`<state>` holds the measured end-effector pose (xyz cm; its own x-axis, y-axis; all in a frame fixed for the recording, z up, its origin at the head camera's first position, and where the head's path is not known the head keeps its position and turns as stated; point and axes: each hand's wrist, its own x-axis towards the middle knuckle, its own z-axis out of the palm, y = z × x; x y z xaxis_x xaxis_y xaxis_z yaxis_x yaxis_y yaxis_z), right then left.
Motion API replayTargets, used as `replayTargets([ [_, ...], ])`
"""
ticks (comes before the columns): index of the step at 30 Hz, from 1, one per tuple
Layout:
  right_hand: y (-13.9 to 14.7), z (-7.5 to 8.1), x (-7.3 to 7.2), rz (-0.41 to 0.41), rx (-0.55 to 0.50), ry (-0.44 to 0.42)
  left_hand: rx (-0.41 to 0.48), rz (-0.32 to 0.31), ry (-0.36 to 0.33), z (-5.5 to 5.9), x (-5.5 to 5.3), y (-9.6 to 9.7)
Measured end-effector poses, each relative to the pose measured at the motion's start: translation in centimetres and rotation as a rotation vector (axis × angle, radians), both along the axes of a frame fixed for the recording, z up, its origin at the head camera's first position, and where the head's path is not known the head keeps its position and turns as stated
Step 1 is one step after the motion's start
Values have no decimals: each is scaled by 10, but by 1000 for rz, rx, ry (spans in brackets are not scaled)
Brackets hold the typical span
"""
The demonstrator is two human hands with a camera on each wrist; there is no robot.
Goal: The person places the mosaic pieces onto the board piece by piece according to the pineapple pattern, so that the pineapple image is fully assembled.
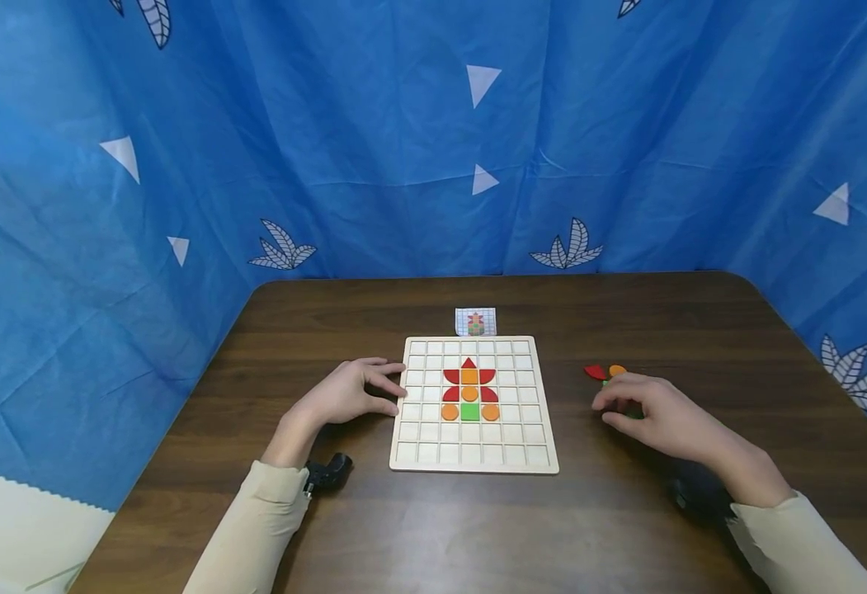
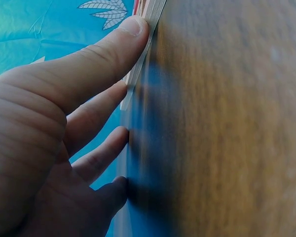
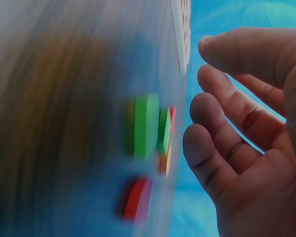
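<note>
A pale wooden grid board (image 1: pixel 473 456) lies on the table with coloured pieces forming a figure. A red triangle (image 1: pixel 468 363) tops an orange square (image 1: pixel 469 376), flanked by red curved pieces (image 1: pixel 487 376). Lower down, orange discs (image 1: pixel 450 412) sit either side of a green square (image 1: pixel 470 412). My left hand (image 1: pixel 351 392) rests at the board's left edge, thumb and fingertips touching it. Empty, with loosely bent fingers, my right hand (image 1: pixel 648 412) hovers beside loose pieces, among them a green piece (image 3: pixel 145 126) and a red piece (image 3: pixel 138 197).
Behind the board lies a small pattern card (image 1: pixel 475 322) with a similar figure. A loose red leaf-shaped piece (image 1: pixel 595 372) and an orange piece (image 1: pixel 617 370) lie right of the board. A blue curtain (image 1: pixel 403 165) hangs behind the brown table (image 1: pixel 314 322).
</note>
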<state>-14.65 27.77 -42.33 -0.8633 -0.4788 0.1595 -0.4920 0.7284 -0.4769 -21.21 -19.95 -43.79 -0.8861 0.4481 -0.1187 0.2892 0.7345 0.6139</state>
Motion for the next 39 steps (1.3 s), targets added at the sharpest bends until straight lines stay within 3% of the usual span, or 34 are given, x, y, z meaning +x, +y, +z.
replayTargets([
  [6,35,-4,5,-80,-25,77,2,1,-6,1,0,0],
  [12,64,-8,7,-150,29,118,9,-3,-5,2,-1,2],
  [20,85,-8,8,-213,115,-30,13,-5,-2,4,0,2],
  [28,95,-9,11,-201,134,-95,8,-2,-8,4,1,2],
  [34,102,-6,12,-247,139,-174,10,7,-15,2,0,1],
  [39,107,-4,12,-277,164,-186,16,9,-19,1,1,1],
])
